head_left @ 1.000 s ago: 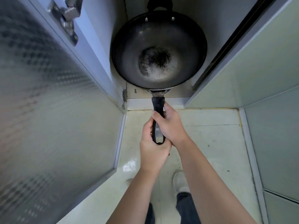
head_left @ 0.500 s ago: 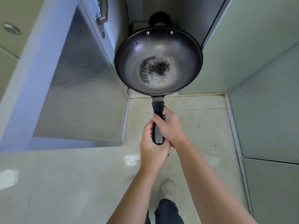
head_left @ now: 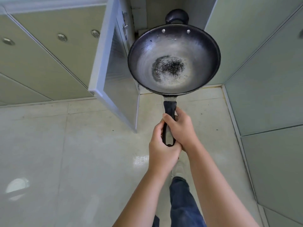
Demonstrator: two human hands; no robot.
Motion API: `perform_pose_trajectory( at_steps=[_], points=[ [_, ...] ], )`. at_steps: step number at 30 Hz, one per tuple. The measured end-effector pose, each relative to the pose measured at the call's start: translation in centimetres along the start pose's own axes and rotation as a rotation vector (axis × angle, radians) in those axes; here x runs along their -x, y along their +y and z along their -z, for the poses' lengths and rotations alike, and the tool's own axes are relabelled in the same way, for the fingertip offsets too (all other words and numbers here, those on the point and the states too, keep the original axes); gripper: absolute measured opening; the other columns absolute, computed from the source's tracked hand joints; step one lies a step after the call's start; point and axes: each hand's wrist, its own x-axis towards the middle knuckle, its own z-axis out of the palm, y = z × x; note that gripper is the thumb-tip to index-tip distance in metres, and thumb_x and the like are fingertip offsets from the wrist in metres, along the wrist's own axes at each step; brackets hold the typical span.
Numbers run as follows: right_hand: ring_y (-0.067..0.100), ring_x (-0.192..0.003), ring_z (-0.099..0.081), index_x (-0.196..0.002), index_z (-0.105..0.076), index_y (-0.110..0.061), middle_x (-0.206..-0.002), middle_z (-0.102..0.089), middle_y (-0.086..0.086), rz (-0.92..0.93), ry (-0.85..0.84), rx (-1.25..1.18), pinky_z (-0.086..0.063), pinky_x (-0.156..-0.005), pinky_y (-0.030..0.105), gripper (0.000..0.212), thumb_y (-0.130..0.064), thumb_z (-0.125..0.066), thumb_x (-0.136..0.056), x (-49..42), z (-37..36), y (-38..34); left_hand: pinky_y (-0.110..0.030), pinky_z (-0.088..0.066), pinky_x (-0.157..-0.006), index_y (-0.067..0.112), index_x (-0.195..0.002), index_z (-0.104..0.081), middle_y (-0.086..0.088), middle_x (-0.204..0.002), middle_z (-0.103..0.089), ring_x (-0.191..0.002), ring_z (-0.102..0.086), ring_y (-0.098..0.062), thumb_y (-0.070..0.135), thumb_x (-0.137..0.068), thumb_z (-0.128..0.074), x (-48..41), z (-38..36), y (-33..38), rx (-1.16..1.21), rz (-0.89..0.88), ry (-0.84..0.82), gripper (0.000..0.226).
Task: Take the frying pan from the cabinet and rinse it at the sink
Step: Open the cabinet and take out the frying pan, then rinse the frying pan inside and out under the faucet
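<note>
- Hands were both clenched on one handle (head_left: 169, 112): the left hand (head_left: 161, 149) held its end and the right hand (head_left: 182, 128) sat just ahead of it, thumb along the top.
- Grip of each hand was full, the fingers wrapped under the black handle, and the two hands touched each other.
- Frying pan (head_left: 173, 59) hung in the air in front of the person, held about level, above the floor (head_left: 82, 161) and before the open cabinet (head_left: 141, 17).
- Bottom of the pan carried a dark speckled patch (head_left: 168, 68); I could not tell if it was loose crumbs or burnt residue.
- Helper handle (head_left: 177, 16) on the far rim pointed toward the cabinet opening.
- Cabinet door (head_left: 113, 71) stood open just to the left of the pan, near its rim.
- Sink was not in view, so I judged the carrying part was not yet done.
- Risk one: a turn to the left could knock the pan rim against the open door.
- Risk two: the pan looked heavy and was held far from its centre, so a tilt could spill any loose bits on the floor.
- Risk three: the door left open could catch a leg (head_left: 182, 202) in walking.
</note>
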Motion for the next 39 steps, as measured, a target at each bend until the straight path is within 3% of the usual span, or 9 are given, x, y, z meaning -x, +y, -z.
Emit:
perform_pose_trajectory(
  at_steps=[5, 12, 17, 21, 27, 31, 35, 37, 39],
  points=[
    [0.007, -0.047, -0.05, -0.087, -0.053, -0.006, -0.059, -0.054, 0.0, 0.005, 0.066, -0.006, -0.042, -0.053, 0.024, 0.007, -0.013, -0.053, -0.087, 5.6, 0.6, -2.6, -0.045, -0.054, -0.078, 0.033, -0.122, -0.052, 0.016, -0.112, -0.064, -0.102, -0.062, -0.036, 0.003, -0.074, -0.066, 5.2, 1.9, 2.6, -0.004, -0.028, -0.061, 0.059],
    [0.0, -0.037, -0.044, -0.086, -0.052, -0.003, -0.055, -0.051, -0.001, 0.047, 0.197, -0.037, -0.037, -0.042, 0.014, 0.01, -0.013, -0.054, -0.087, 11.1, 2.1, -6.5, -0.042, -0.055, -0.08, 0.043, -0.116, -0.05, 0.022, -0.11, -0.062, -0.103, -0.064, -0.015, 0.006, -0.073, -0.068, 9.8, 3.3, 6.1, -0.035, -0.108, -0.172, 0.059],
    [0.003, -0.043, -0.045, -0.085, -0.053, -0.005, -0.056, -0.051, -0.002, 0.106, 0.287, -0.038, -0.039, -0.049, 0.023, 0.01, -0.015, -0.055, -0.087, 14.4, 4.0, -10.1, -0.042, -0.054, -0.08, 0.046, -0.108, -0.05, 0.021, -0.106, -0.064, -0.101, -0.064, -0.021, 0.006, -0.073, -0.069, 12.7, 3.4, 9.8, -0.06, -0.193, -0.243, 0.056],
    [0.0, -0.035, -0.043, -0.076, -0.047, -0.01, -0.054, -0.048, -0.002, 0.157, 0.364, -0.014, -0.031, -0.039, 0.012, 0.014, -0.015, -0.055, -0.087, 16.8, 6.2, -12.8, -0.055, -0.051, -0.082, 0.034, -0.117, -0.054, 0.01, -0.112, -0.065, -0.101, -0.061, -0.04, 0.006, -0.071, -0.069, 15.0, 2.8, 12.6, -0.058, -0.256, -0.304, 0.056],
    [-0.001, -0.033, -0.039, -0.06, -0.035, -0.021, -0.049, -0.039, -0.008, 0.208, 0.488, -0.067, -0.028, -0.038, 0.01, 0.034, -0.01, -0.054, -0.087, 20.4, 9.9, -16.1, -0.043, -0.054, -0.072, 0.038, -0.114, -0.052, 0.023, -0.1, -0.062, -0.098, -0.063, -0.036, 0.005, -0.071, -0.071, 18.2, 1.0, 16.3, -0.082, -0.357, -0.406, 0.057],
    [0.001, -0.036, -0.037, -0.06, -0.034, -0.02, -0.051, -0.036, -0.008, 0.22, 0.569, -0.073, -0.029, -0.042, 0.014, 0.034, -0.012, -0.054, -0.086, 22.6, 12.8, -17.5, -0.048, -0.055, -0.078, 0.029, -0.124, -0.051, 0.025, -0.102, -0.058, -0.102, -0.063, -0.028, 0.005, -0.072, -0.071, 20.3, -0.8, 17.9, -0.108, -0.385, -0.51, 0.061],
    [0.0, -0.037, -0.037, -0.06, -0.036, -0.02, -0.052, -0.038, -0.007, 0.231, 0.647, -0.077, -0.028, -0.041, 0.012, 0.033, -0.013, -0.054, -0.087, 24.9, 16.8, -18.1, -0.017, -0.048, -0.047, 0.029, -0.122, -0.052, 0.022, -0.1, -0.058, -0.075, -0.06, -0.015, 0.003, -0.073, -0.07, 22.6, -3.6, 19.6, -0.097, -0.406, -0.616, 0.058],
    [-0.001, -0.037, -0.037, -0.06, -0.036, -0.019, -0.052, -0.038, -0.006, 0.242, 0.692, -0.073, -0.029, -0.04, 0.011, 0.033, -0.011, -0.054, -0.087, 25.8, 19.1, -18.1, -0.016, -0.044, -0.042, 0.032, -0.119, -0.052, 0.015, -0.101, -0.059, -0.068, -0.06, -0.014, 0.003, -0.073, -0.07, 23.6, -5.6, 20.1, -0.105, -0.413, -0.655, 0.057],
    [-0.003, -0.038, -0.039, -0.062, -0.038, -0.017, -0.054, -0.04, -0.006, 0.238, 0.726, -0.085, -0.031, -0.041, 0.009, 0.03, -0.011, -0.054, -0.087, 26.5, 21.6, -17.7, -0.03, -0.055, -0.054, 0.033, -0.118, -0.051, 0.012, -0.108, -0.061, -0.082, -0.065, -0.021, 0.004, -0.073, -0.071, 24.7, -7.9, 20.5, -0.112, -0.429, -0.688, 0.057]
  ],
)
